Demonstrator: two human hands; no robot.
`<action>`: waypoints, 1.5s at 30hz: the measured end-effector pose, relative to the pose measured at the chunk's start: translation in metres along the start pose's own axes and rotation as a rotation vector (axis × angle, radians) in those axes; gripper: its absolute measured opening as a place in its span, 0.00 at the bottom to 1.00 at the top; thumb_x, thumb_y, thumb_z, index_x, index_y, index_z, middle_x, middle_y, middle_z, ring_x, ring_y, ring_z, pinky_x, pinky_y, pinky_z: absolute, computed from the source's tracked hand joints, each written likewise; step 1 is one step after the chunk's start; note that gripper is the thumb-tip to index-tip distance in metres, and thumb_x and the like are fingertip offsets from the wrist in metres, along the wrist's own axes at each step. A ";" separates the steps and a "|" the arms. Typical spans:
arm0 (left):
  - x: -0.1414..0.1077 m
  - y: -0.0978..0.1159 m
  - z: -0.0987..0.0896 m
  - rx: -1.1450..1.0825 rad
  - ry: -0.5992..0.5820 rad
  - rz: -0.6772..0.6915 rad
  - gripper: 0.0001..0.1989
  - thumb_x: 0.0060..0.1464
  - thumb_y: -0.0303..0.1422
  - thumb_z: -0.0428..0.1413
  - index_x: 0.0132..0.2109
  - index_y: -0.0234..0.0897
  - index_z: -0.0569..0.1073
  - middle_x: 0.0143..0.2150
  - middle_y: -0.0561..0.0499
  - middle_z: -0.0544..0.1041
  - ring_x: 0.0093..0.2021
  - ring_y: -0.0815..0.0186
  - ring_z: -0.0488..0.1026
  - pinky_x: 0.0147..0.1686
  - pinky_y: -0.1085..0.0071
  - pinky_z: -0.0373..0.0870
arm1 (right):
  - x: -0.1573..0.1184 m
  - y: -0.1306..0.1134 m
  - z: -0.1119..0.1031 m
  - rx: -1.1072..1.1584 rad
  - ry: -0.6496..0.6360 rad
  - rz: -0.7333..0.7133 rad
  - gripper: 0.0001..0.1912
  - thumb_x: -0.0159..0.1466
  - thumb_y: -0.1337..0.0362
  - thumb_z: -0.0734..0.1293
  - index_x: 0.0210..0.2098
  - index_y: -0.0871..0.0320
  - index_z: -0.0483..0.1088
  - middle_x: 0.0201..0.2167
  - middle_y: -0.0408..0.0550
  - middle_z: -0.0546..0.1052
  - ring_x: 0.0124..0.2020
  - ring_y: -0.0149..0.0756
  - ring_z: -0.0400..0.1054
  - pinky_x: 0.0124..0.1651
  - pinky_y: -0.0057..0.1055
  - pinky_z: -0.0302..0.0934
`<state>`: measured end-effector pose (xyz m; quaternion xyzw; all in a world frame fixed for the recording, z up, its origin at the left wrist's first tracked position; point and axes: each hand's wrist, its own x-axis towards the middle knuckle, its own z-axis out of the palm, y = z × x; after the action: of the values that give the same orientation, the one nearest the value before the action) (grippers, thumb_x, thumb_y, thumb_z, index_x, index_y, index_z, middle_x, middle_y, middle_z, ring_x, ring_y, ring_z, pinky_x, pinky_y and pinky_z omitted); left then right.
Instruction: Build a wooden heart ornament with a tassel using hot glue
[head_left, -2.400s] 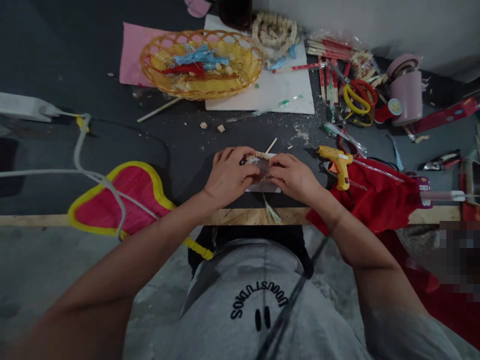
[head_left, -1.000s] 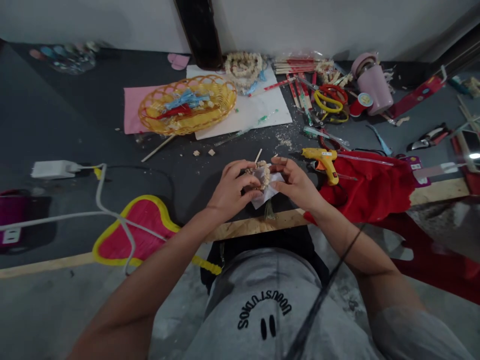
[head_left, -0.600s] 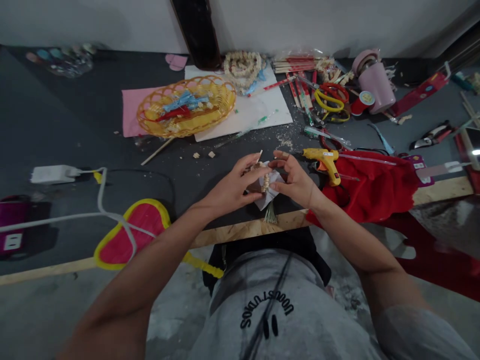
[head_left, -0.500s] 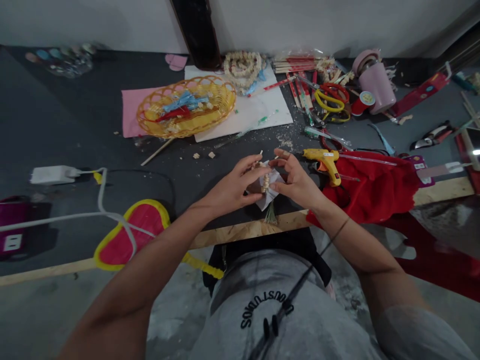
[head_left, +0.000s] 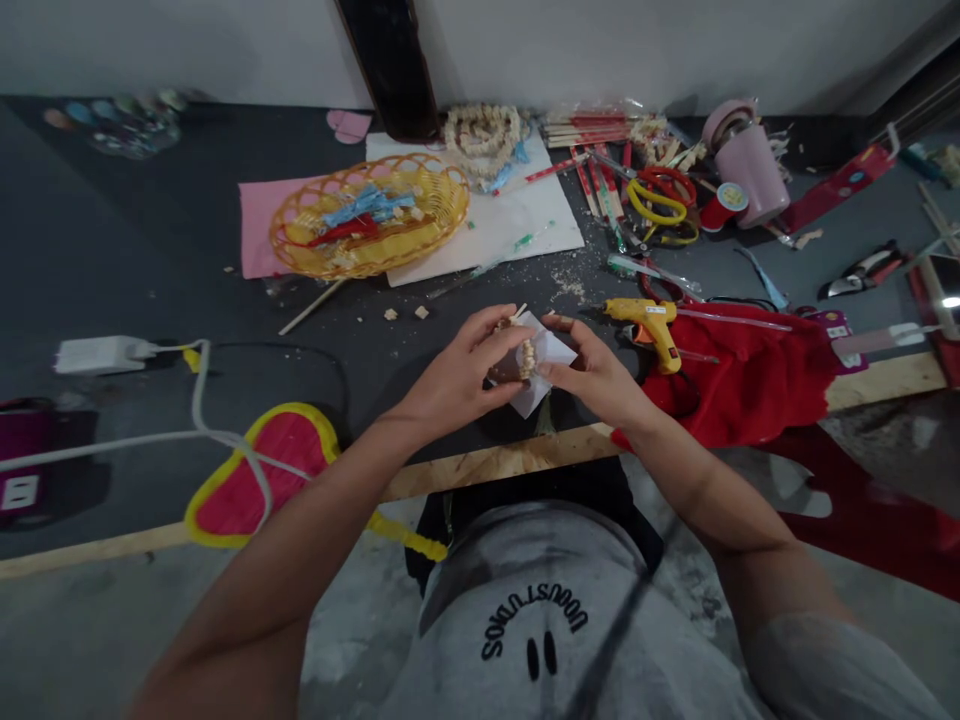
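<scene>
My left hand curls around a short string of pale, knobbly beads, its thumb and fingers on either side. My right hand meets it from the other side, thumb near the beads' lower end and fingers bent over a white paper. That paper lies under the beads, its corners sticking out between my hands. A greenish tassel hangs below it near the table edge. A thin pale stick end pokes out above my left fingers. Part of the bead string is hidden by my fingers.
A yellow glue gun lies right of my hands beside red cloth. Behind are a wicker basket with blue and red tassels, scissors and a pink bottle. A white cable crosses a pink-and-yellow shape at left.
My hands have shifted slightly, and the white paper shows more toward my right hand. The tassel is more covered. The dark cord hanging over my shirt has swung right.
</scene>
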<state>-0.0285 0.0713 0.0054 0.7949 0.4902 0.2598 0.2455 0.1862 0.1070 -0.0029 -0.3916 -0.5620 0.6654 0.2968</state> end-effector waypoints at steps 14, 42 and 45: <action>-0.003 0.003 -0.005 -0.100 -0.020 -0.027 0.30 0.54 0.35 0.63 0.63 0.43 0.66 0.67 0.43 0.62 0.67 0.54 0.60 0.65 0.57 0.61 | -0.003 0.002 0.013 0.311 0.005 0.085 0.32 0.53 0.61 0.75 0.54 0.52 0.61 0.43 0.43 0.75 0.35 0.31 0.70 0.38 0.27 0.67; -0.013 0.003 -0.003 -0.027 -0.013 0.122 0.30 0.55 0.29 0.62 0.64 0.46 0.64 0.68 0.43 0.59 0.67 0.55 0.61 0.63 0.57 0.65 | 0.000 -0.003 0.017 0.371 0.060 0.182 0.25 0.54 0.60 0.73 0.49 0.51 0.64 0.35 0.39 0.74 0.27 0.28 0.66 0.28 0.25 0.61; -0.013 0.003 -0.002 -0.020 -0.019 0.123 0.31 0.55 0.30 0.63 0.64 0.46 0.64 0.67 0.43 0.60 0.66 0.54 0.61 0.62 0.56 0.66 | 0.001 -0.004 0.016 0.361 0.049 0.170 0.24 0.54 0.59 0.74 0.48 0.51 0.65 0.35 0.39 0.75 0.30 0.30 0.68 0.31 0.26 0.63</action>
<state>-0.0333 0.0584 0.0067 0.8235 0.4356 0.2715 0.2415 0.1724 0.1001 0.0019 -0.3941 -0.3912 0.7682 0.3185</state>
